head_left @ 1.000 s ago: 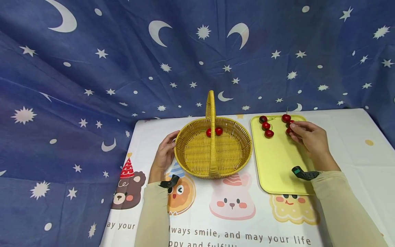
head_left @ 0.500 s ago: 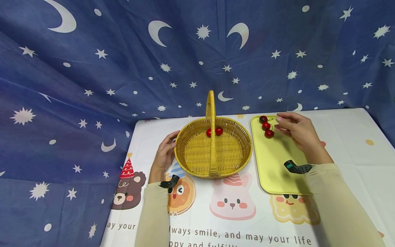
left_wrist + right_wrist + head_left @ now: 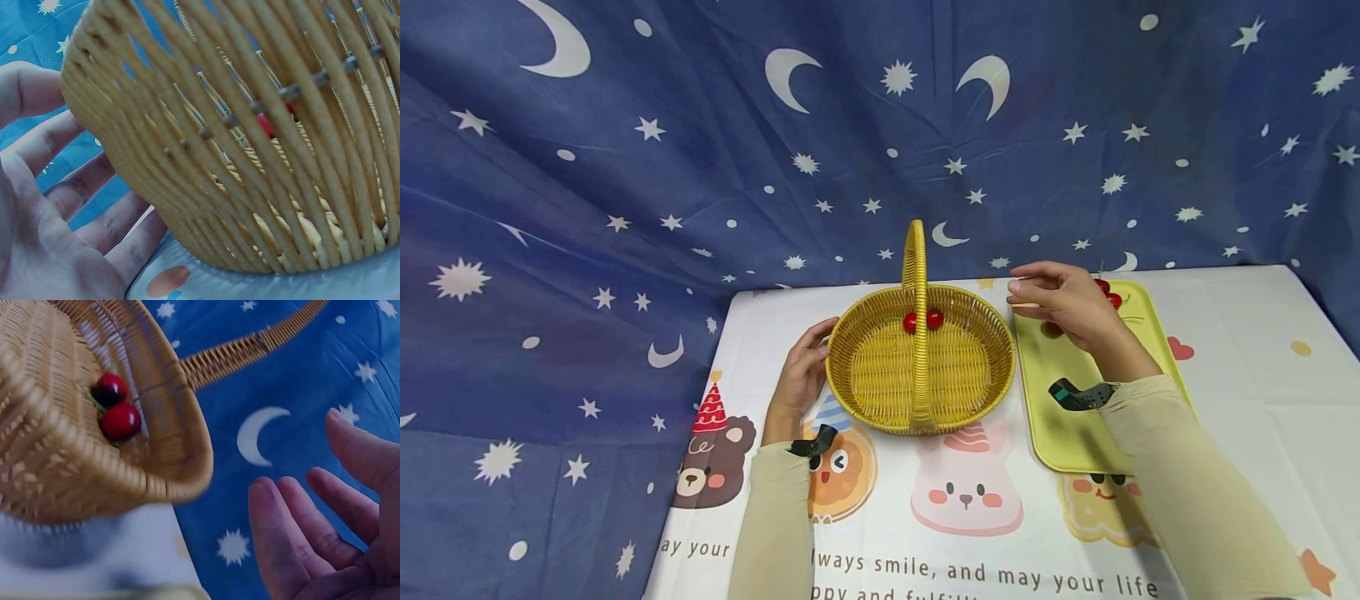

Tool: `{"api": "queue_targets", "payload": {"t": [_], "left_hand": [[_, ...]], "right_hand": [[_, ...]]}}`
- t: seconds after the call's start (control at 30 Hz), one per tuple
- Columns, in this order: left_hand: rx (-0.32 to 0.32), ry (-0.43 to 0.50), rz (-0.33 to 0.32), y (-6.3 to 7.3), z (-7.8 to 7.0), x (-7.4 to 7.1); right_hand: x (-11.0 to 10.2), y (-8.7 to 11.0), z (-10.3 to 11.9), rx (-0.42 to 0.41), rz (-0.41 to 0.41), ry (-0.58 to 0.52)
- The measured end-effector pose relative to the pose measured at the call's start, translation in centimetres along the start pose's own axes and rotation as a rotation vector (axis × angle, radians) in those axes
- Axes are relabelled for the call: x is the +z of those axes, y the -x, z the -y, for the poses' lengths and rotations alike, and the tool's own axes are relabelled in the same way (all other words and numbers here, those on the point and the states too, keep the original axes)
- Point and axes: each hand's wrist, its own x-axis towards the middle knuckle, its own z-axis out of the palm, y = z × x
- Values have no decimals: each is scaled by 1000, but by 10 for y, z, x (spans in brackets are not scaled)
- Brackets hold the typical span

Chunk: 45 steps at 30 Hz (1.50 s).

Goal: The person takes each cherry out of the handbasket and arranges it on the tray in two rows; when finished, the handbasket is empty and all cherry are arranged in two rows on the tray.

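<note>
A yellow wicker basket (image 3: 880, 375) with a tall arched handle stands mid-table. Two red cherries (image 3: 120, 420) with a green stem lie inside, near its far wall. My left hand (image 3: 799, 377) rests against the basket's left side, its fingers (image 3: 47, 140) spread on the outer wall. Over the back left corner of the yellow tray (image 3: 1060, 417) my right hand (image 3: 1067, 304) hovers close to the basket's right rim. In the right wrist view its fingers are apart with nothing between them. Behind that hand, cherries (image 3: 1113, 301) show on the tray; another cherry (image 3: 1052, 330) is partly hidden beneath it.
The tray lies just right of the basket. A white tablecloth (image 3: 1247, 400) with printed cartoon figures covers the table. A blue curtain (image 3: 865, 108) with moons and stars hangs along the back and left.
My right hand has moved left across the tray, from the right-hand cherries towards the basket, passing over the left-hand ones. My left hand stays at the basket.
</note>
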Motion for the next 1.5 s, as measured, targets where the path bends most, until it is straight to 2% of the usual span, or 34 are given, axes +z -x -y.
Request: {"api": "queue_targets", "payload": {"t": [0.33,0.63,1.0,1.17,1.3,1.5], "left_hand": [[-7,1,-1,0,-1,2],[-7,-10,-4,1,-2,1],[-12,-13,-16,1,-2,2],[-13,3,-15,1,-2,3],[-4,10,-4,1,-1,2],[-3,2,-2,0,0,0]], "right_hand": [[36,-16,15,-66,78,19],[63,-28,21,-13,157,76],[93,-40,14,69,153,118],[102,-43,12,80,125,251],[108,-46,9,49,114,433],[113,-51,-1,31,127,547]]}}
